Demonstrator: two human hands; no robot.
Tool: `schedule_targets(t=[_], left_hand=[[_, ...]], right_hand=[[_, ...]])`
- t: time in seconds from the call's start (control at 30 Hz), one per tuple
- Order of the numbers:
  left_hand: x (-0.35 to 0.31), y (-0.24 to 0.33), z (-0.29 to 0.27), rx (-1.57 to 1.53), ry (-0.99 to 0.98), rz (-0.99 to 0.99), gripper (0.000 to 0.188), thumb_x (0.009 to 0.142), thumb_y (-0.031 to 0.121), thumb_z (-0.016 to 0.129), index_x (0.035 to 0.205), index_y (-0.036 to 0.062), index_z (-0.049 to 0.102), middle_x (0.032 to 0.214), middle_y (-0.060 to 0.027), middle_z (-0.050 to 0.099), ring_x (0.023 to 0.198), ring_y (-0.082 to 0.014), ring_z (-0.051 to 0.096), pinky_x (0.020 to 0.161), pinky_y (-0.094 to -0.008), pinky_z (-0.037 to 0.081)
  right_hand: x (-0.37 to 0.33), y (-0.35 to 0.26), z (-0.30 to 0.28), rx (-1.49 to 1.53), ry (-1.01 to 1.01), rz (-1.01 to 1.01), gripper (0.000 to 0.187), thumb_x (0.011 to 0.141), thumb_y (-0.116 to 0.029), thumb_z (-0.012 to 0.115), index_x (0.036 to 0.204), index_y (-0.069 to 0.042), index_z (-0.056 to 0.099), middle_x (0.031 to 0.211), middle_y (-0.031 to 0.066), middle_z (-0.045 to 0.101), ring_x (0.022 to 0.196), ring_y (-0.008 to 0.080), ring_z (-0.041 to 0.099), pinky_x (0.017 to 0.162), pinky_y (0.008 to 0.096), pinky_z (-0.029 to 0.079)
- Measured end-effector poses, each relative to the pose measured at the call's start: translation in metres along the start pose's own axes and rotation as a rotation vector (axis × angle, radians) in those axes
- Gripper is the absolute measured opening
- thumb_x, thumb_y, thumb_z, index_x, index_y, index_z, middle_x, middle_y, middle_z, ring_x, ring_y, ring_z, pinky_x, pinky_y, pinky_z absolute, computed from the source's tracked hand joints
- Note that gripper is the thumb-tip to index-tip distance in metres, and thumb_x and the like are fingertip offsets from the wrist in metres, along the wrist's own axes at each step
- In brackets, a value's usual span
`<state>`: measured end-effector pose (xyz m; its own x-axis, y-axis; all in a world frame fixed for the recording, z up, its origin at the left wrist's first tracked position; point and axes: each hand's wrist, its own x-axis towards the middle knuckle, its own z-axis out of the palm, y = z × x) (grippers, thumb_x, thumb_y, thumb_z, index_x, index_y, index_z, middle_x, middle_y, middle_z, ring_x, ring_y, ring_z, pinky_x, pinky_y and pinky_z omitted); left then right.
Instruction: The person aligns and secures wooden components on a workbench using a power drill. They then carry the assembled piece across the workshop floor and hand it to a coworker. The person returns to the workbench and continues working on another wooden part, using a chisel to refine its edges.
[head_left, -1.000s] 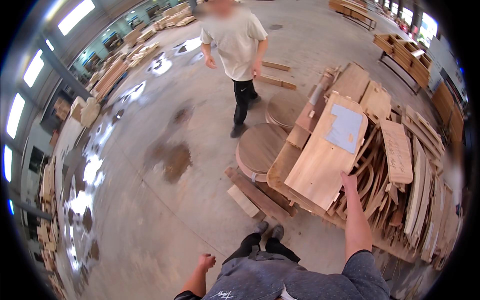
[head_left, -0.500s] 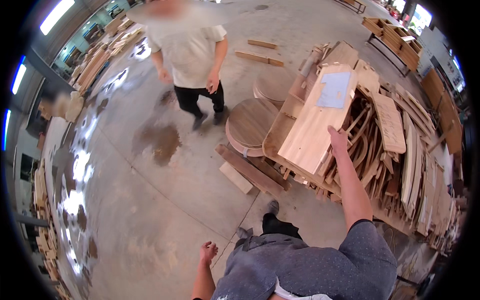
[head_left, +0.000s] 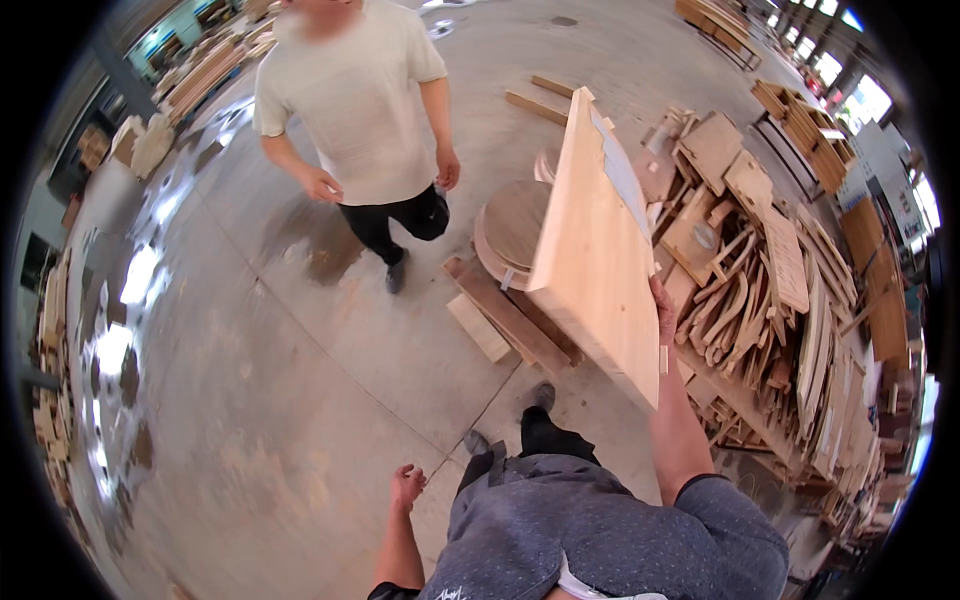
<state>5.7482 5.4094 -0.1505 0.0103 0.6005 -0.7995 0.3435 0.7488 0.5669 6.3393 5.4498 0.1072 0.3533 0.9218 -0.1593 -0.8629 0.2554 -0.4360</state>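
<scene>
My right hand (head_left: pixel 664 308) grips the long right edge of a thick pale wooden board (head_left: pixel 590 250), its fingers partly hidden behind it. The board is raised and tilted, with small tabs on its edge. A bluish-white sheet of paper (head_left: pixel 622 172) lies on its face near the far end. My left hand (head_left: pixel 407 487) hangs at my left side over the concrete floor, loosely curled with fingers apart and nothing in it.
A heap of wooden offcuts (head_left: pixel 740 290) stands to the right. Round wooden tops (head_left: pixel 513 225) and stacked planks (head_left: pixel 508 312) lie ahead on the floor. A person in a white shirt (head_left: pixel 355 100) stands ahead left. Wet patches (head_left: pixel 315 245) mark the concrete.
The board has come up off the heap in my right hand and tilted, baring pieces beneath. The person in white has come nearer. My left hand stays low at my side.
</scene>
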Motion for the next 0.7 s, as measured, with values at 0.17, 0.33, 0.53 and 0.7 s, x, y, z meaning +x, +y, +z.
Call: schedule_targets(t=[0.17,0.33,0.53,0.7], left_hand=[[-0.029,-0.039,-0.043,-0.147,0.127,-0.018,0.051,0.092,0.017,0.067,0.134,-0.0045,0.048,0.083,-0.0130,0.068,0.068,-0.0183,0.065,0.056,-0.0307,0.052],[-0.081,-0.138,-0.075,-0.341,0.293,-0.127,0.046,0.093,0.014,0.064,0.133,-0.0040,0.049,0.082,-0.0136,0.068,0.065,-0.0187,0.064,0.053,-0.0312,0.051],[-0.169,-0.237,-0.036,-0.520,0.467,-0.312,0.024,0.094,0.016,0.061,0.110,-0.0021,0.060,0.081,-0.0138,0.068,0.064,-0.0224,0.065,0.052,-0.0339,0.052],[-0.207,-0.285,0.018,-0.683,0.432,-0.414,0.019,0.091,0.011,0.061,0.104,-0.0023,0.061,0.073,-0.0125,0.066,0.055,-0.0195,0.061,0.044,-0.0311,0.048]], right_hand=[[-0.010,0.081,0.090,0.040,0.032,0.148,0.045,0.092,-0.023,0.068,0.127,0.003,0.059,0.117,0.0193,0.069,0.100,0.0273,0.071,0.088,0.0420,0.059],[0.001,0.154,0.103,-0.120,0.063,0.222,0.051,0.092,-0.022,0.069,0.133,0.002,0.053,0.120,0.0183,0.068,0.104,0.0295,0.069,0.091,0.0419,0.058],[0.015,0.208,0.079,-0.241,0.026,0.285,0.050,0.095,-0.021,0.066,0.137,0.000,0.049,0.129,0.0146,0.063,0.115,0.0285,0.063,0.100,0.0450,0.053],[0.009,0.233,0.081,-0.198,0.000,0.343,0.045,0.096,-0.018,0.064,0.137,-0.005,0.050,0.128,0.0098,0.064,0.117,0.0260,0.062,0.101,0.0426,0.052]])
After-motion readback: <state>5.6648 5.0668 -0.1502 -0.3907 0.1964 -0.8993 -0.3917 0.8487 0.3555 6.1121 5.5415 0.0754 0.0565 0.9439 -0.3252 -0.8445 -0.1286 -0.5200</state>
